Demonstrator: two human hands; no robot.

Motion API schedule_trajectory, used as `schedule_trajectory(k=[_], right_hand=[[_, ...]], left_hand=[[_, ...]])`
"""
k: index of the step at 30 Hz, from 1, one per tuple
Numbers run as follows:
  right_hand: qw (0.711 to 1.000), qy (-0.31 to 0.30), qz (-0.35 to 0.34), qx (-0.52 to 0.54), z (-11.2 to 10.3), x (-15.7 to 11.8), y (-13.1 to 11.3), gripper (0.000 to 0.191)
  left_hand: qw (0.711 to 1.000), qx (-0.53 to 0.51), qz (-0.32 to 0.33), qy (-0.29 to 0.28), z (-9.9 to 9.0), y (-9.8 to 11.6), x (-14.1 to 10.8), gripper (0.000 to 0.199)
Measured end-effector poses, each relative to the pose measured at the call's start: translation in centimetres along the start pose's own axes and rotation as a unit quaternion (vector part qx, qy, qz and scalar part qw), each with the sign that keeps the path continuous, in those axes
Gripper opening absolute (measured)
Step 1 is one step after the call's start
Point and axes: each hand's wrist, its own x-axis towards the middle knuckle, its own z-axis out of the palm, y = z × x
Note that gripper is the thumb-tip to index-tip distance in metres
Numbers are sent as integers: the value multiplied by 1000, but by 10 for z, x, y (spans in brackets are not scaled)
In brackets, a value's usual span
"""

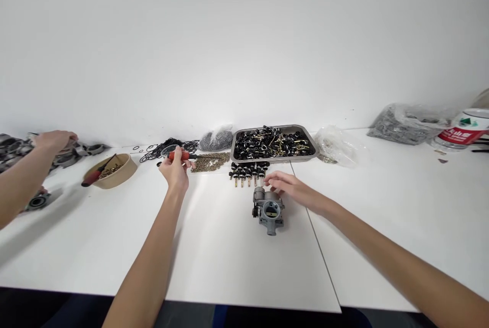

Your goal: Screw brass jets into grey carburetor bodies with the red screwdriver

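My left hand [175,169] is closed round the red handle of a screwdriver [184,156], whose shaft points right over a spread of small brass pieces [210,162]. On the table in front of me stands a grey metal carburetor [270,211] with a round opening facing me. Just behind its top, my right hand [282,184] has its fingers bent beside a row of black-capped parts with brass stems [249,172]. Whether those fingertips hold or touch a part is hidden. The row lies along the front of a metal tray [314,154] heaped with similar black and brass parts.
At left, another person's hands [57,140] are among grey metal castings [71,157]. A tan bowl [128,172] holds brass pieces and a red-handled screwdriver. Black rings [153,152] and plastic bags [338,144] lie along the wall. A red-and-white container [464,129] is far right.
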Motion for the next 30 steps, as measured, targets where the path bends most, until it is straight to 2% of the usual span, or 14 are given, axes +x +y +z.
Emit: schedule_trajectory(k=[4,8,10,13,18,22,27,30], right_hand=[[991,67,-64,-100,-46,7,-36,29],[947,213,-156,-182,-105,10,-79,20],[920,288,-185,-193,-130,13,-86,17],[890,358,-168,-226,-153,23,-74,17],[880,316,-95,-341,-174,40,-36,16],[872,318,-49,-369,-192,39,-24,18],[871,291,80,-388,-214,32,-4,28],[872,278,120,-384,-225,32,16,37]], left_hand=[[999,-17,-5,-36,2,1,-5,40],[999,-11,-22,-37,3,1,-7,41],[999,-8,-30,-39,3,0,-8,41],[999,-12,-28,-44,2,0,-8,41],[999,1,-21,-43,2,0,-8,40],[999,8,-24,-39,2,-1,-7,38],[1000,15,-11,-15,0,-2,-4,37],[1000,25,-3,11,0,-2,-4,35]])
